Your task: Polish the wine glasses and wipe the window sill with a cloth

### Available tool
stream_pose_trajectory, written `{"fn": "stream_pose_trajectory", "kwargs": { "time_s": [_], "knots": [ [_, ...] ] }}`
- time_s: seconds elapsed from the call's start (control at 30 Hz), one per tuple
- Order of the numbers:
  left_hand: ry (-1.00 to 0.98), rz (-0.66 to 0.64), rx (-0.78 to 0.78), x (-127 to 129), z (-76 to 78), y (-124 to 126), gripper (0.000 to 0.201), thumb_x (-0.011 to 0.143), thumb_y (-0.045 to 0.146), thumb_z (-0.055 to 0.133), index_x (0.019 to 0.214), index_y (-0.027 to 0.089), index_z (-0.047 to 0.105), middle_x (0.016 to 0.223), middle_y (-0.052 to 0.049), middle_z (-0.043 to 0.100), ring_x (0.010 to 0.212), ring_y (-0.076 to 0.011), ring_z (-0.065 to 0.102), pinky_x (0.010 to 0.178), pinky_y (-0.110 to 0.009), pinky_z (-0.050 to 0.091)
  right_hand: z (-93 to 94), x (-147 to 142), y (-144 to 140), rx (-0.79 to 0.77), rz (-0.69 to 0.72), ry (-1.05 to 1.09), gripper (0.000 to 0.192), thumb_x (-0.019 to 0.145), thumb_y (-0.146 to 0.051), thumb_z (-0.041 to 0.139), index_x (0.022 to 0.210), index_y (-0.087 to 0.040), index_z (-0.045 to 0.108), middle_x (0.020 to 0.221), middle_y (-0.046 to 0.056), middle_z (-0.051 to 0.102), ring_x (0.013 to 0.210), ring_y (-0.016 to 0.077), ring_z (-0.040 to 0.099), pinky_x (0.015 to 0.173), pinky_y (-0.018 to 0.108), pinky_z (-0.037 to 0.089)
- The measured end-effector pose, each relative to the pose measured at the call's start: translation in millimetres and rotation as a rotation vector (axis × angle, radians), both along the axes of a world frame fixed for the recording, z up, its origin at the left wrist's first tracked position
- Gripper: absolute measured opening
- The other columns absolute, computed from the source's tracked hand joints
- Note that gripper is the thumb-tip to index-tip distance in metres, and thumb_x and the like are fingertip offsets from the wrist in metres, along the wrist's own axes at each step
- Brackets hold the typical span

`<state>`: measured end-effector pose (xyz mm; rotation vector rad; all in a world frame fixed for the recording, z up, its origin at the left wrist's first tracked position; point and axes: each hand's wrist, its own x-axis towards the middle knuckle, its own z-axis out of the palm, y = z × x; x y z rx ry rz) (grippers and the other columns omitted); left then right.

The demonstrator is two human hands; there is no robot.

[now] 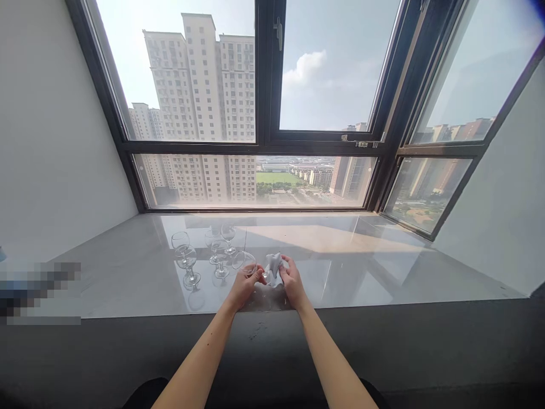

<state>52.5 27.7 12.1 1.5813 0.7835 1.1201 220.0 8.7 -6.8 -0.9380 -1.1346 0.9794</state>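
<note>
My left hand is closed around a clear stemmed glass, which lies tilted on its side with its bowl to the left. The glass's foot end points toward a pale grey-white cloth. My right hand grips that cloth from the right and presses it near the foot, which the cloth partly hides. Both hands are just above the glossy sill, close to its front edge. Left of my hands stand several more stemmed glasses, among them a near one and one in the middle.
Behind the sill rises a dark-framed window with a handle. White walls close in both sides. The sill's front edge drops to a dark grey face. A blurred patch covers something at far left.
</note>
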Motion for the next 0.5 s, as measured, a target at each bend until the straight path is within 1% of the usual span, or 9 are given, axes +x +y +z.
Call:
{"fn": "stream_pose_trajectory", "kwargs": {
  "time_s": [0.13, 0.2, 0.27, 0.3, 0.4, 0.5],
  "knots": [
    [0.070, -0.036, 0.017, 0, 1.7, -2, 0.030, 0.084, 0.046, 0.055, 0.083, 0.016, 0.058, 0.062, 0.000, 0.063, 0.066, -0.0134, 0.057, 0.072, -0.025, 0.040, -2.4, -1, 2, -0.019, 0.034, -0.013, 0.054, 0.082, -0.050, 0.058, 0.125, -0.021, 0.041, 0.067, -0.001, 0.058, 0.052, 0.0137, 0.047, 0.049, 0.026, 0.037],
    [0.100, -0.033, 0.041, 1, 1.6, -1, 0.030, 0.085, 0.045, 0.053, 0.080, 0.016, 0.059, 0.061, 0.000, 0.061, 0.063, -0.0127, 0.055, 0.069, -0.024, 0.039, -2.8, -3, 2, -0.019, 0.057, -0.040, 0.057, 0.080, -0.048, 0.060, 0.126, -0.022, 0.040, 0.069, -0.001, 0.059, 0.052, 0.0133, 0.047, 0.048, 0.025, 0.036],
    [0.144, 0.012, 0.073, 2, 0.0, 1, 0.030, 0.085, 0.044, 0.051, 0.078, 0.016, 0.059, 0.059, 0.001, 0.059, 0.060, -0.0122, 0.054, 0.065, -0.024, 0.038, -2.6, -6, 2, -0.005, 0.062, -0.081, 0.057, 0.079, -0.047, 0.062, 0.125, -0.021, 0.040, 0.070, -0.002, 0.059, 0.053, 0.0131, 0.048, 0.048, 0.024, 0.036],
    [0.172, 0.055, 0.087, 3, -1.3, 2, 0.031, 0.085, 0.043, 0.050, 0.077, 0.016, 0.059, 0.058, 0.001, 0.058, 0.058, -0.0120, 0.053, 0.064, -0.024, 0.038, -2.3, -6, 2, 0.005, 0.055, -0.098, 0.056, 0.079, -0.046, 0.063, 0.123, -0.021, 0.041, 0.070, -0.002, 0.059, 0.053, 0.0131, 0.048, 0.048, 0.024, 0.036],
    [0.293, 0.179, 0.111, 6, -7.3, 6, 0.032, 0.085, 0.042, 0.047, 0.075, 0.016, 0.060, 0.054, 0.002, 0.055, 0.054, -0.0117, 0.050, 0.059, -0.023, 0.035, -0.5, -7, 1, 0.045, -0.011, -0.095, 0.050, 0.081, -0.047, 0.060, 0.120, -0.021, 0.044, 0.071, -0.001, 0.059, 0.055, 0.0136, 0.049, 0.049, 0.024, 0.037],
    [0.412, 0.202, 0.176, 10, -13.7, 9, 0.031, 0.086, 0.039, 0.044, 0.072, 0.016, 0.060, 0.056, 0.001, 0.057, 0.056, -0.0119, 0.049, 0.057, -0.023, 0.032, 5.4, -11, -2, 0.097, -0.108, -0.093, 0.046, 0.085, -0.047, 0.055, 0.121, -0.020, 0.043, 0.074, 0.000, 0.060, 0.058, 0.0146, 0.051, 0.051, 0.025, 0.039]
  ]
}}
